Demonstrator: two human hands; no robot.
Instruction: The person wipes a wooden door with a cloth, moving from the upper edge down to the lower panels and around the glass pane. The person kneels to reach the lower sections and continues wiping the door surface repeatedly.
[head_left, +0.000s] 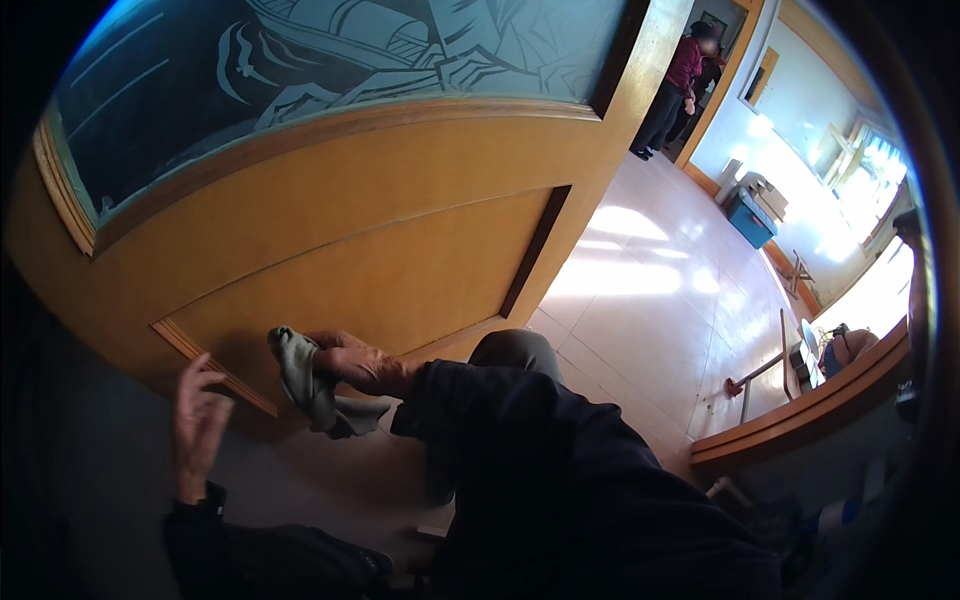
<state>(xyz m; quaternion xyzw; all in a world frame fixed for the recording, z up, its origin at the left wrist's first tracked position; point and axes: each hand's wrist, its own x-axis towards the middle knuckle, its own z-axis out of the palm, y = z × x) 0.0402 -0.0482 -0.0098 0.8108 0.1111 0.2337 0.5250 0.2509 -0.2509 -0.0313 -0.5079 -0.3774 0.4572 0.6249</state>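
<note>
My right hand (360, 361) grips a crumpled grey-green cloth (300, 367) close to the lower panel of a wooden door (375, 262). Part of the cloth hangs down below the fingers, over the floor. Whether the cloth touches the panel I cannot tell. To the left, my left hand (199, 424) is raised with its fingers apart and holds nothing. Its fingertips are near the moulding (217, 367) at the panel's lower left edge. Above the panel, the door carries a dark glass pane (360, 60) with an etched picture of a boat.
Beyond the door's edge lies a sunlit tiled floor (637, 330). Two people (679, 82) stand in a far doorway. A teal storage box (750, 217) with cardboard on it sits by the wall. At lower right runs a wooden door frame (802, 405), with a table (791, 356) behind.
</note>
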